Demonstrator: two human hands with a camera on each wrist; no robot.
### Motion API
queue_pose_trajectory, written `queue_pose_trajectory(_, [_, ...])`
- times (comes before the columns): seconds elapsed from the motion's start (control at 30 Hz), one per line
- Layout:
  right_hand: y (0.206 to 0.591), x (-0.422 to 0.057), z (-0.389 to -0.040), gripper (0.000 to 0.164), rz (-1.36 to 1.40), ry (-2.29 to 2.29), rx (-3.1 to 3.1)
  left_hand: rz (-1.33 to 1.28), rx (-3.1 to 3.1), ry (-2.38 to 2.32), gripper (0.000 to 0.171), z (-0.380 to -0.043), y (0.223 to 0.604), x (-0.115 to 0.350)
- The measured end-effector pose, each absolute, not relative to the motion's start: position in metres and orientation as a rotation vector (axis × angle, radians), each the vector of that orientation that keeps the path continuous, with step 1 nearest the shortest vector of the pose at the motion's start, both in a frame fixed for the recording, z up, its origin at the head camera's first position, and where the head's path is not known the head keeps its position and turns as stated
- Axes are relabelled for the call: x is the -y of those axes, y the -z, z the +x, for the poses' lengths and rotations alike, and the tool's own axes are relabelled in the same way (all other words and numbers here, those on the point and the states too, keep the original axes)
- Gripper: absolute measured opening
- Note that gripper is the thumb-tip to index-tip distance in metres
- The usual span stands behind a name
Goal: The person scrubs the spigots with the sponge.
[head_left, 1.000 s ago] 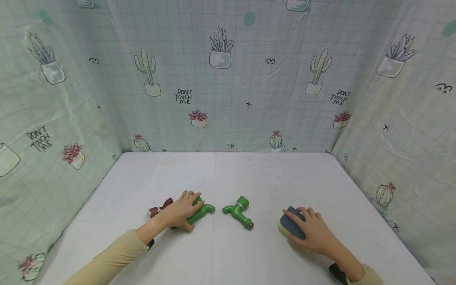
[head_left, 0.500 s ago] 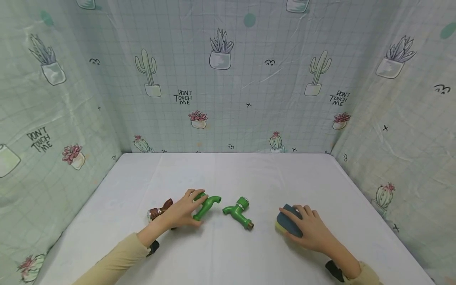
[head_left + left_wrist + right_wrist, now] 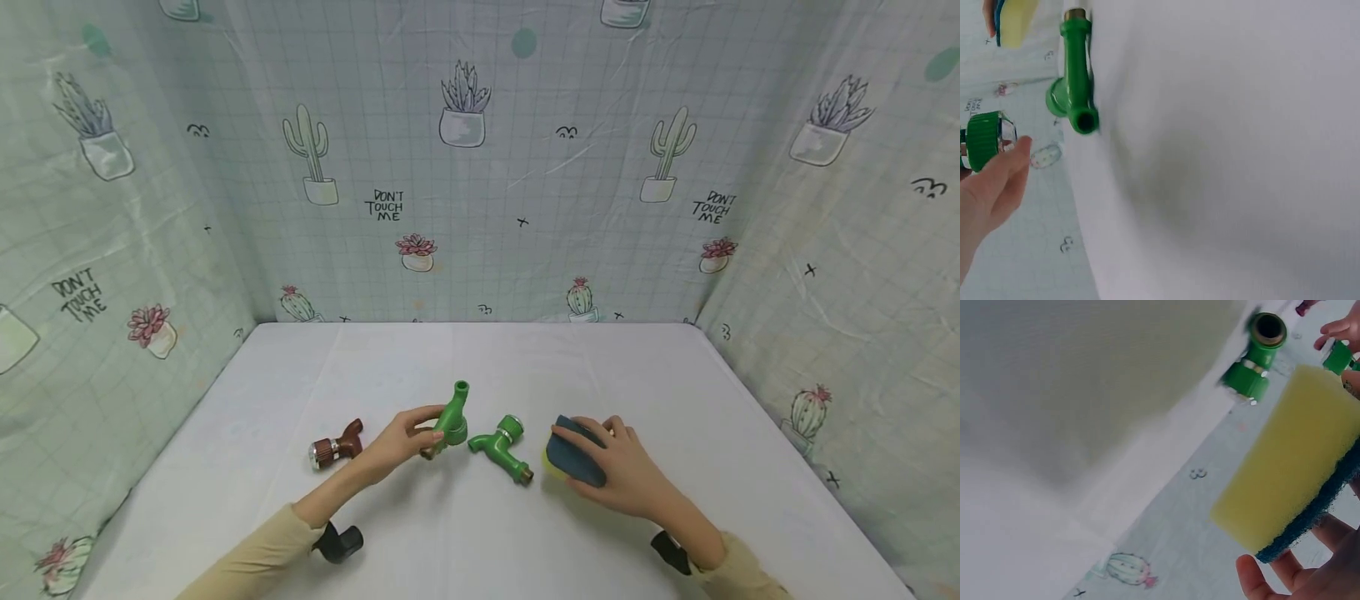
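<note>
Left green tap (image 3: 453,417) now spout-up, sponge (image 3: 573,461) farther left than before

"DON'T TOUCH ME" — backdrop cloth (image 3: 465,187); repeated

back: pale gridded cloth (image 3: 495,187), printed cacti (image 3: 306,142), black "DON'T TOUCH ME" lettering (image 3: 388,205) | sides: matching creased hangings (image 3: 877,325) | front: white table (image 3: 600,367) | light: soft

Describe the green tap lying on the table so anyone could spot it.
On the white table, look between the left hand and right hand. There lies the green tap, brass end nearest the viewer. Unlike the held green one, no hand touches it.
</note>
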State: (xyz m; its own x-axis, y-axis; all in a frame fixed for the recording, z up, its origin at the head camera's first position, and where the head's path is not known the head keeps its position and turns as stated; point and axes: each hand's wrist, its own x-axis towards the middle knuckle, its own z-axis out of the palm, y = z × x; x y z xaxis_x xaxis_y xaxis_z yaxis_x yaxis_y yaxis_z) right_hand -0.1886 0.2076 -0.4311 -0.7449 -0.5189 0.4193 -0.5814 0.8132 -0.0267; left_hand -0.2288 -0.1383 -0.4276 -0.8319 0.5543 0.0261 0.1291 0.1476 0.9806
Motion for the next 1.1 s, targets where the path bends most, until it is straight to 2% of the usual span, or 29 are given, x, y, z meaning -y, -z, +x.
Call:
queue_pose_trajectory(0.2, [0.423, -0.185, -0.193, 0.077, 0.896, -0.33, 2.508, 0.683, -1.723, -1.913, 0.057, -0.227, 0.427, 0.128])
queue_pose_trajectory(0.47, [0.413, -0.158, -0.195, 0.071, 0.983, -0.432, 2.42, 0.595, -1.396, -1.987, 0.044, -0.221, 0.424, 0.113])
queue_pose_trajectory(0.6, [0.41, -0.153, -0.195, 0.071, 1.004, -0.451, 2.403, 0.592, -1.394, -1.949, 0.046, -0.218, 0.424, 0.111])
queue_pose_trajectory(0.87, [0.412, -0.151, -0.198, 0.074, 1.003, -0.39, 2.422, 0.518, -1.49, -1.859, 0.065, -0.215, 0.426, 0.105])
queue_pose_trajectory(1.1, [0.412, -0.149, -0.2, 0.076, 1.018, -0.395, 2.395, 0.441, -1.529, -1.876, 0.052, -0.213, 0.426, 0.1])
